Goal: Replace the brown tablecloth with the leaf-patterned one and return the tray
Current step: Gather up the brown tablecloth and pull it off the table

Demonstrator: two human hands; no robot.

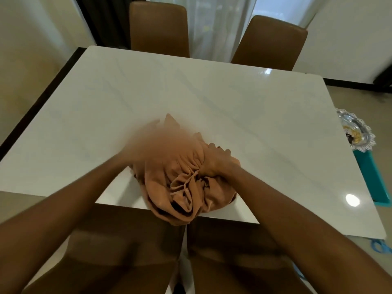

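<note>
The right hand (214, 164) has its grip closed tight on a gathered bunch of the brown tablecloth (182, 183), fingers curled into the folds at the top right of the bundle. The left hand (146, 145) is smeared by motion blur against the upper left of the same cloth, so how far its grip is open cannot be told; it overlaps the fabric, though whether it grasps it is unclear. The brown tablecloth lies crumpled in a rounded heap between and under the two hands, at the near edge of the white marble-look desk (212, 92), with its lower folds hanging a little over that edge. Its surface is a plain tan-brown, deeply creased, the pleats radiating from the right hand's clench (a few dark hollows show between the lower folds). The rest of the desk top is bare and glossy, with a bright light reflection near its right corner. Off the desk's right side, a silver tray (356, 132) with a lacy scalloped rim sits on something teal (373, 177); small dark and yellow bits lie in it. Two brown chairs (159, 28) stand at the far side.
</note>
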